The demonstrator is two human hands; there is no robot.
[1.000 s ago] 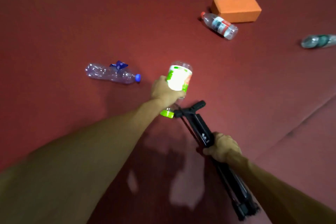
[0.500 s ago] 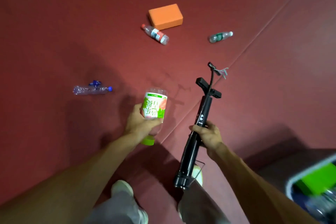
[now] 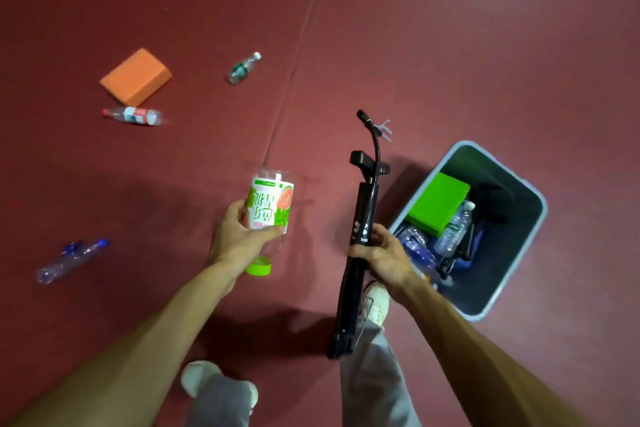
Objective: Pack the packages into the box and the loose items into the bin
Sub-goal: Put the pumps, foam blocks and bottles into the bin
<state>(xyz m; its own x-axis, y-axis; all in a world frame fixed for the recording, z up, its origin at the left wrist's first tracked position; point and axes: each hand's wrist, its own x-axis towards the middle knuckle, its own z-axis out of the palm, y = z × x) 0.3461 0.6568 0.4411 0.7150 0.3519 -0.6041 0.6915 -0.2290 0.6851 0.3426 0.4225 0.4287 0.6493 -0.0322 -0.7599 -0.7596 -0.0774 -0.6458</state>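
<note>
**Both hands full, bin at the right**

Dark red floor matting fills the view, seen from above the person's own legs. Going left to right: a crushed clear bottle [image 3: 71,258] lies near the left edge of the floor. Farther off, an orange block [image 3: 135,76] sits with a red-labelled bottle [image 3: 133,115] just beside it, and a green-labelled bottle [image 3: 243,68] lies apart. The left hand [image 3: 239,236] is clenched around a clear bottle with a green and pink label [image 3: 270,208], cap pointing down. The right hand [image 3: 381,253] grasps a black hand pump [image 3: 362,229] mid-shaft, its handle up and hose curling over the top. At the right, a grey-blue bin [image 3: 512,270] stands on the floor, already holding a green block [image 3: 438,203], some bottles and a dark object I cannot identify.

Both held things look like loose items bound for the bin. The pump is long, so lowering it end-first beside the green block should keep it from catching the rim. The bottle can follow.
</note>
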